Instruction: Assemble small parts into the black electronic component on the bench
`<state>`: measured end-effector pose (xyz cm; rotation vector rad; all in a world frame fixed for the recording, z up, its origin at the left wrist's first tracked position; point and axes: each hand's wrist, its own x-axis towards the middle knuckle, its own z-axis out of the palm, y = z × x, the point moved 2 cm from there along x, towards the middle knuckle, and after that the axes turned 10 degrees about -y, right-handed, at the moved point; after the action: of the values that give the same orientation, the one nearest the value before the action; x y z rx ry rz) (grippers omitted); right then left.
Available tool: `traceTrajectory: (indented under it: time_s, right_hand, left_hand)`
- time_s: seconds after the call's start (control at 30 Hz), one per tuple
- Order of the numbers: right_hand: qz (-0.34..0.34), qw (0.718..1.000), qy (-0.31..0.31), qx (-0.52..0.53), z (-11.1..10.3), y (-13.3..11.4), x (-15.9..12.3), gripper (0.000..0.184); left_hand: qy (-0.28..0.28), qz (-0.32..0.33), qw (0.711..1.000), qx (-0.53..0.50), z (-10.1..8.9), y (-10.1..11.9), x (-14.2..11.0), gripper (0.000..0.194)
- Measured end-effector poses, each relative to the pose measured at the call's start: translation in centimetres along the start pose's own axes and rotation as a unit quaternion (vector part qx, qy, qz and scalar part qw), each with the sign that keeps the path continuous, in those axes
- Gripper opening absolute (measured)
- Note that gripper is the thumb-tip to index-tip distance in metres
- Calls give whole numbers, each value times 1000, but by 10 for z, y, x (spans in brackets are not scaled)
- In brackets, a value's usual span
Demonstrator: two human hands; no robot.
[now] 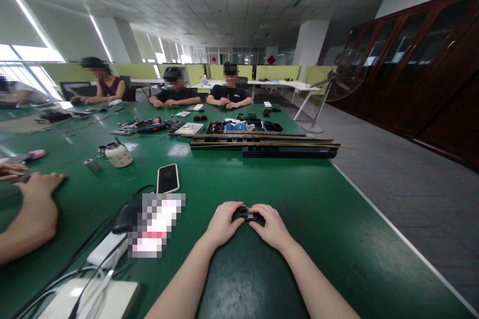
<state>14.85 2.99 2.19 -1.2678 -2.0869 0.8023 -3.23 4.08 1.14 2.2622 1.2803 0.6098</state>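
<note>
A small black object (248,215) with a grey part and a thin pale edge sits low over the green table (299,194); it is too small to name. My left hand (224,222) grips its left side between thumb and fingers. On the right side, my right hand (272,225) holds it the same way, the two hands facing each other. Part of the object is covered by the fingertips. Left of my hands lie a phone (168,178) in a pale case and a second, blurred-out bright screen (159,224).
Long black rails (292,151) with thin brass-coloured rods lie across the table ahead. A patterned jar (119,154) and a metal cylinder (92,165) stand left. Cables and a white adapter (107,249) run along the near left. A neighbour's arm (32,214) rests at the left edge.
</note>
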Motion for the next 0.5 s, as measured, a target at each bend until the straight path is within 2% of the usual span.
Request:
traceTrajectory:
  time_s: [0.13,0.3,0.5]
  right_hand:
    - [4,999,25,41,-2,0,-2,37]
    - [53,987,79,126,-1,11,-1,25]
    - [69,983,107,130,0,19,0,21]
  left_hand:
    - [1,-5,1000,2,-1,0,0,40]
    - [1,-9,1000,2,0,0,0,42]
    - [2,-6,1000,2,-1,2,1,40]
